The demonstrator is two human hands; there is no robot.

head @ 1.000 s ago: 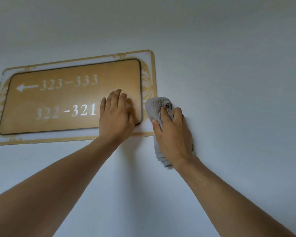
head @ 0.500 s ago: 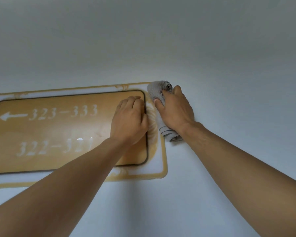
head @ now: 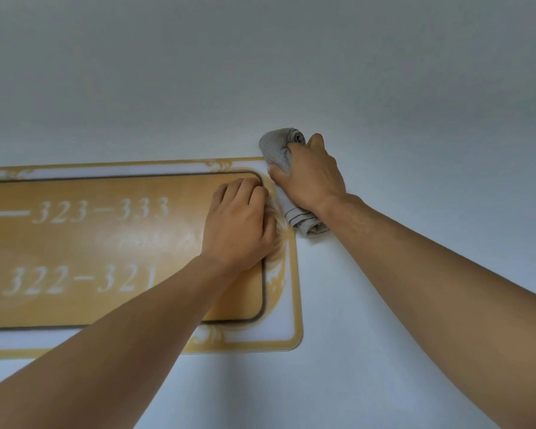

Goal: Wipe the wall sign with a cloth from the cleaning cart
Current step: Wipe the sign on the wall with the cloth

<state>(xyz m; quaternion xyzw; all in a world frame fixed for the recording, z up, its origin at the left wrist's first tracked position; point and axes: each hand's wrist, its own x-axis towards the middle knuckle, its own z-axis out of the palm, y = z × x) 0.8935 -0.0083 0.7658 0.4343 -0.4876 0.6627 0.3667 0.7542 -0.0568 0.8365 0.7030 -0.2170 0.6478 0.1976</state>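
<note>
Sign (head: 106, 249): gold plate with a pale, gold-edged border, fixed flat on the wall (head: 384, 88); its left end runs out of view. It reads "323–333" beside a left arrow, with "322–321" below.
Cloth (head: 276, 147): grey and bunched, pressed against the sign's top right corner and right edge. One end bulges above the corner onto the wall, the other hangs out below the hand, just right of the sign's edge.
Right hand (head: 310, 178): palm toward the wall, grip closed round the cloth's middle, thumb at the sign's corner, fingers wrapped over the top of the bundle.
Left hand (head: 239, 224): grip empty, palm flat on the gold panel near its top right corner, fingers curled, just beside the right hand but not touching it.
Arms: both bare, reaching up from the lower edge of the view.
</note>
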